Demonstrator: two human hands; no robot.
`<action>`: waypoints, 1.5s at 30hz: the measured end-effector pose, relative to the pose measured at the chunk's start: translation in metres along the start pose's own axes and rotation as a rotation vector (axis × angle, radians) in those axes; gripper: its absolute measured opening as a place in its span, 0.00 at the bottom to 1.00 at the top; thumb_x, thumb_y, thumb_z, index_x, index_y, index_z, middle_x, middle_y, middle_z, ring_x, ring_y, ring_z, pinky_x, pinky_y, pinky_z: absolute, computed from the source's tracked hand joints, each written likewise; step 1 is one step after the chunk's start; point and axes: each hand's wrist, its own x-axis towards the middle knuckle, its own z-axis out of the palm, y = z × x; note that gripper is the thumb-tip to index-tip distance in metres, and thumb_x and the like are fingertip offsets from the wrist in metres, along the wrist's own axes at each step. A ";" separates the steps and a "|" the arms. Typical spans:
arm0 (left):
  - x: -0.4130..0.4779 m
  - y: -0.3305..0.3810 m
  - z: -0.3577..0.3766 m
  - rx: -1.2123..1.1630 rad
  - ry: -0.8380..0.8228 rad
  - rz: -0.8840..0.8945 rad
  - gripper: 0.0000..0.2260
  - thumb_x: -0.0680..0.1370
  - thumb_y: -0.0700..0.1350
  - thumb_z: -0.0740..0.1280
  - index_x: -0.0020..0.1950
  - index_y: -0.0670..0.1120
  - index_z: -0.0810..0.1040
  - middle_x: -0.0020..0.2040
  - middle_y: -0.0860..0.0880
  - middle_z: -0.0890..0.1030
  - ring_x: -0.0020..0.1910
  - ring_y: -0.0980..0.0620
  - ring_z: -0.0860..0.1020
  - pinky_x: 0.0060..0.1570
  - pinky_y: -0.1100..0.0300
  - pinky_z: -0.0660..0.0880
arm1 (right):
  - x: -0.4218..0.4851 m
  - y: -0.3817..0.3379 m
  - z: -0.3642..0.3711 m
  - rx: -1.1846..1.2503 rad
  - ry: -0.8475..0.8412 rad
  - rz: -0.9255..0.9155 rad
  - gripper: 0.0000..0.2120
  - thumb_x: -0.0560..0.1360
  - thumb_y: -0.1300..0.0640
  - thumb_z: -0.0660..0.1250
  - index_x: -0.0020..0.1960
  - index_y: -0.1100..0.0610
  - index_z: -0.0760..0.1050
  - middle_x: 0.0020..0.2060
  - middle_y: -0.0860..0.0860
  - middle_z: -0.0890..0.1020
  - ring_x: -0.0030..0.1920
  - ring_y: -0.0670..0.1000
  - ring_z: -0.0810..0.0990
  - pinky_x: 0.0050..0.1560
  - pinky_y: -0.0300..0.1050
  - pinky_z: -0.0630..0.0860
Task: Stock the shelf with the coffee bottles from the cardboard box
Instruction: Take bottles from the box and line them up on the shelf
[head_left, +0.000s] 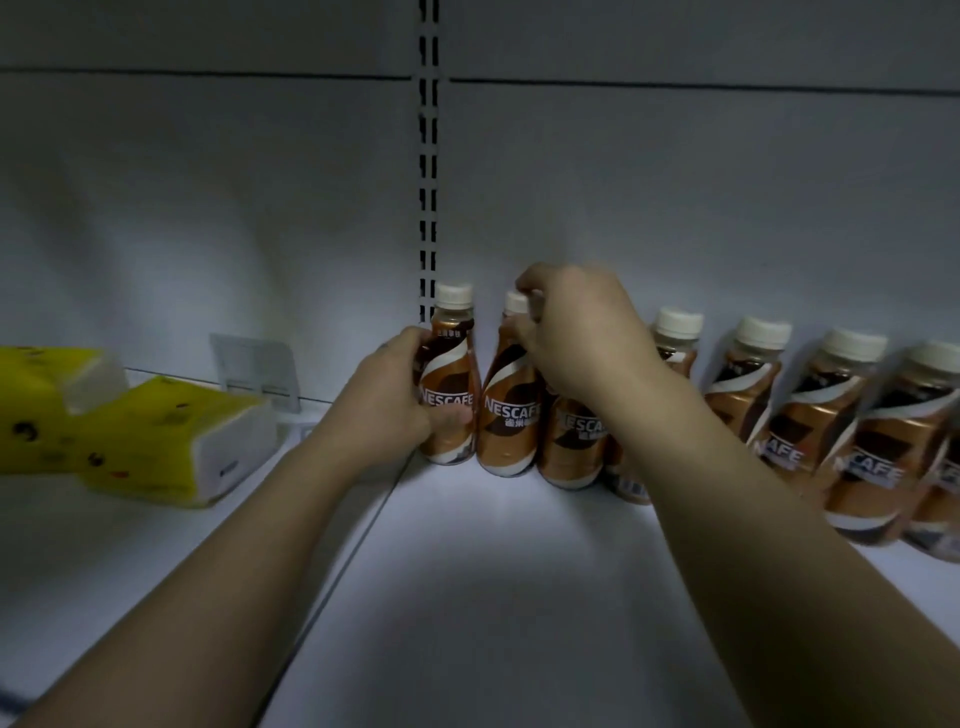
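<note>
Several brown coffee bottles with white caps stand in a row along the back of the white shelf (493, 597). My left hand (387, 400) wraps around the body of the leftmost bottle (452, 379), which stands upright by the slotted upright. My right hand (576, 332) grips the neck and cap of the second bottle (506, 415), which leans slightly to the right. More bottles (810, 410) continue to the right, partly hidden behind my right forearm. The cardboard box is out of view.
Two yellow and white tissue packs (156, 441) lie on the neighbouring shelf section to the left. A price-tag holder (257, 369) stands behind them. The slotted metal upright (428, 156) divides the grey back panels.
</note>
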 end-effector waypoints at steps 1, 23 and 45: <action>0.000 -0.001 0.000 -0.003 -0.001 -0.008 0.29 0.65 0.49 0.78 0.61 0.57 0.68 0.47 0.66 0.73 0.44 0.71 0.73 0.41 0.71 0.68 | -0.001 0.000 0.000 0.009 -0.003 -0.002 0.15 0.76 0.52 0.67 0.61 0.55 0.76 0.51 0.55 0.81 0.49 0.57 0.79 0.48 0.50 0.78; 0.042 0.140 0.046 0.884 0.131 0.402 0.23 0.70 0.66 0.63 0.61 0.57 0.72 0.60 0.47 0.76 0.67 0.42 0.63 0.68 0.32 0.44 | -0.077 0.100 -0.048 -0.344 0.305 0.040 0.21 0.79 0.43 0.58 0.68 0.52 0.73 0.61 0.51 0.80 0.66 0.53 0.73 0.74 0.66 0.46; 0.022 0.113 0.065 0.480 0.350 0.332 0.19 0.70 0.59 0.69 0.57 0.52 0.76 0.54 0.49 0.81 0.66 0.48 0.70 0.70 0.39 0.38 | -0.054 0.079 -0.028 -0.279 0.388 0.151 0.18 0.75 0.39 0.63 0.57 0.48 0.79 0.47 0.49 0.84 0.62 0.52 0.76 0.74 0.61 0.35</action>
